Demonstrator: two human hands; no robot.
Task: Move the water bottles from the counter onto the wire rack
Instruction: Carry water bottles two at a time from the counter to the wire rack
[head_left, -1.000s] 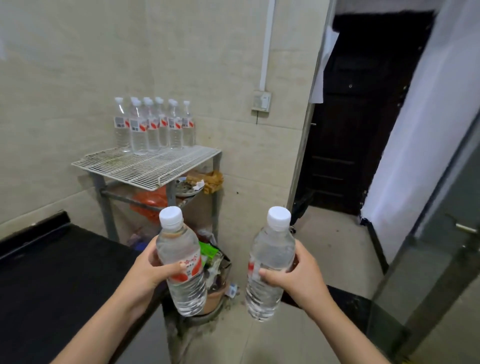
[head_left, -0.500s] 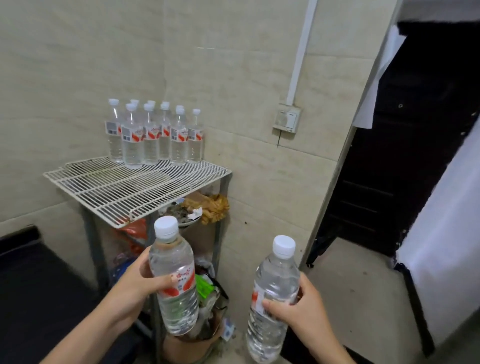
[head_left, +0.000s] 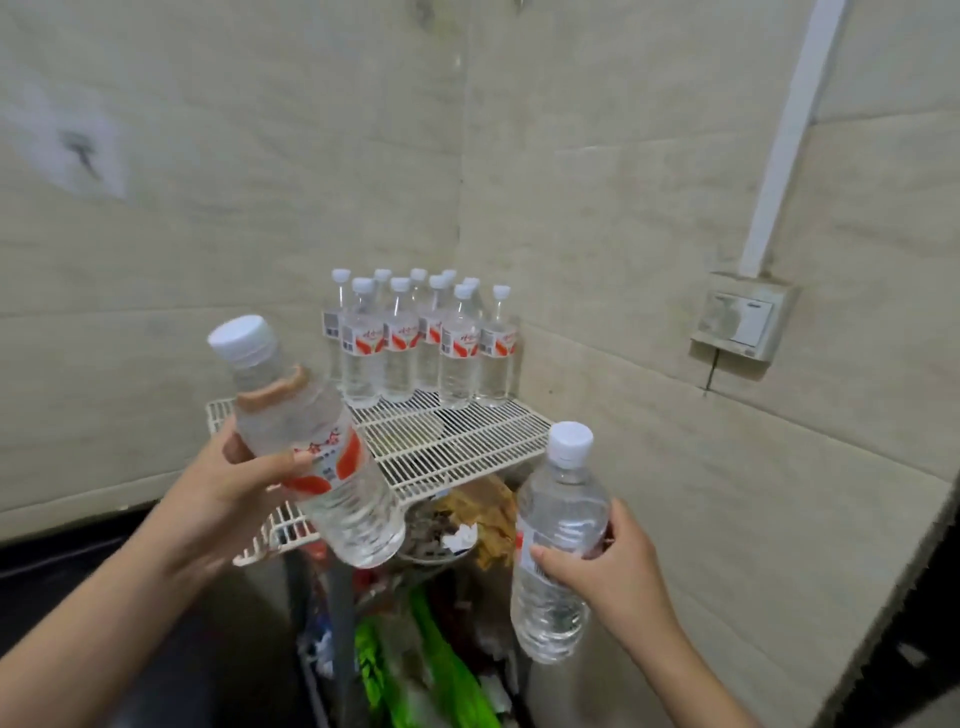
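My left hand (head_left: 228, 488) clasps one tilted water bottle (head_left: 317, 447), my right hand (head_left: 608, 566) another (head_left: 558, 545), aimed at the wire rack's (head_left: 457, 447) bare front, twelve o'clock.

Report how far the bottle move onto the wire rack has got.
Done: a cluster of bottles stands at the back of the wire rack. In hand: the left hand holds a tilted bottle and the right hand an upright bottle. Left: setting both down; the counter is barely in view.
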